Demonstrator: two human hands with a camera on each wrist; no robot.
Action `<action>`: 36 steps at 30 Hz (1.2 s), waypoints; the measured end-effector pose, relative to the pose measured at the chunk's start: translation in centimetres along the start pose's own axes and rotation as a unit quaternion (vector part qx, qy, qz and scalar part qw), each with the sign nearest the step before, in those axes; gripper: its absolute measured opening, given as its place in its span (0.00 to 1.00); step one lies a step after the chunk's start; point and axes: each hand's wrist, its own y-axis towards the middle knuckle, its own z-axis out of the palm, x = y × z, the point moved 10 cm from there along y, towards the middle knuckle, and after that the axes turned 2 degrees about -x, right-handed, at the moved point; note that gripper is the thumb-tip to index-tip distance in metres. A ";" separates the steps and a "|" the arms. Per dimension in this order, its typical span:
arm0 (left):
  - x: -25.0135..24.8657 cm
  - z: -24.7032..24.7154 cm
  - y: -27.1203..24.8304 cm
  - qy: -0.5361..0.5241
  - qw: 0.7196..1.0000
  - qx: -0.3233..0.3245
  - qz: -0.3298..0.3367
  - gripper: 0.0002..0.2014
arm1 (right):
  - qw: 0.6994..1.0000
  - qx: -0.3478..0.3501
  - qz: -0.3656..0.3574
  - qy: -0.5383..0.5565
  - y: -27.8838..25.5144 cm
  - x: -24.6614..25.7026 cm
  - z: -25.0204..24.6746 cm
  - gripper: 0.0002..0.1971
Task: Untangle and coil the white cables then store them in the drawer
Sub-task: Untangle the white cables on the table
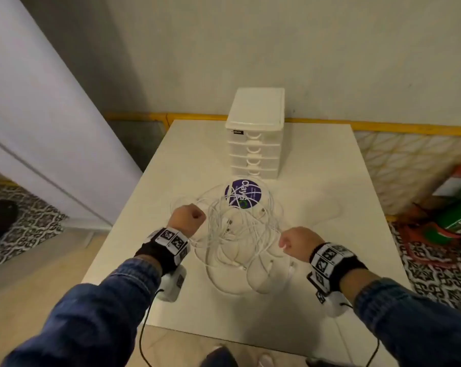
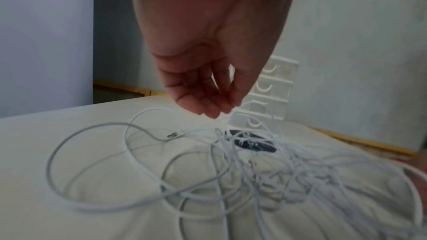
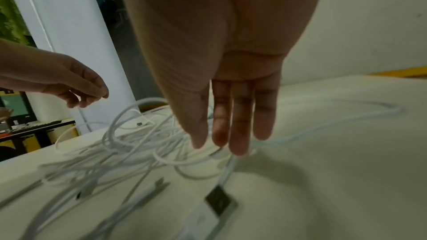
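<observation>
A tangle of white cables (image 1: pixel 240 234) lies in the middle of the white table (image 1: pixel 330 194), partly over a round purple sticker (image 1: pixel 244 193). Behind it stands a white unit of several shut drawers (image 1: pixel 255 133). My left hand (image 1: pixel 189 215) hovers over the tangle's left side. In the left wrist view its bunched fingertips (image 2: pixel 217 114) pinch a raised cable loop (image 2: pixel 148 111). My right hand (image 1: pixel 295 242) is at the tangle's right edge, with straight fingers (image 3: pixel 240 140) pointing down onto the strands (image 3: pixel 138 152). A USB plug (image 3: pixel 219 202) lies below that hand.
A white door or panel (image 1: pixel 38 128) stands to the left of the table. A yellow-framed mattress (image 1: pixel 409 160) and boxes lie to the right, over a patterned rug (image 1: pixel 435 274). Bare tabletop shows in front of the cables and on both sides of the drawers.
</observation>
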 end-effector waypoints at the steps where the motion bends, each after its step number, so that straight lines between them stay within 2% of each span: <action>1: 0.3 0.3 -0.1 0.010 1.000 -0.001 -0.006 0.09 | 0.999 0.014 0.028 -0.019 0.2 -0.7 0.8 0.11; 3: 0.8 0.4 -0.1 0.009 1.000 -0.016 -0.010 0.09 | 0.995 0.024 0.082 -0.048 -0.1 -1.7 1.5 0.11; 6: 1.4 0.8 1.3 0.003 1.000 -0.026 -0.011 0.10 | 0.986 0.027 0.160 -0.043 -0.7 -3.2 2.3 0.19; 9: 2.0 2.0 3.2 0.051 0.998 0.019 -0.027 0.14 | 0.974 0.031 0.224 -0.015 -1.3 -4.6 3.5 0.18; 11: 1.9 2.8 4.1 0.075 0.996 0.042 -0.019 0.15 | 0.971 0.045 0.236 -0.011 -1.4 -4.8 4.2 0.18; 14: 1.3 4.2 5.3 0.086 0.994 0.065 0.015 0.13 | 0.972 0.080 0.220 -0.022 -1.3 -4.4 4.8 0.28; 16: 0.7 5.2 5.8 0.097 0.991 0.085 0.047 0.13 | 0.974 0.080 0.209 -0.041 -1.2 -4.0 4.5 0.30; 18: -0.2 6.3 6.0 0.115 0.983 0.111 0.090 0.15 | 0.975 0.070 0.207 -0.049 -1.2 -3.8 4.2 0.28; 22: -0.3 7.1 6.6 0.139 0.977 0.125 0.103 0.12 | 0.971 0.062 0.231 -0.022 -1.2 -3.7 4.1 0.15; 25: 0.0 7.0 6.7 0.140 0.977 0.120 0.107 0.09 | 0.969 0.029 0.243 0.023 -1.1 -3.9 3.7 0.12; 31: -0.6 7.8 6.3 0.213 0.952 0.169 0.142 0.09 | 0.951 -0.103 0.249 0.150 -1.1 -4.8 1.6 0.25; 36: 0.1 8.2 5.9 0.244 0.942 0.178 0.143 0.08 | 0.934 -0.190 0.217 0.210 -1.6 -5.5 0.3 0.17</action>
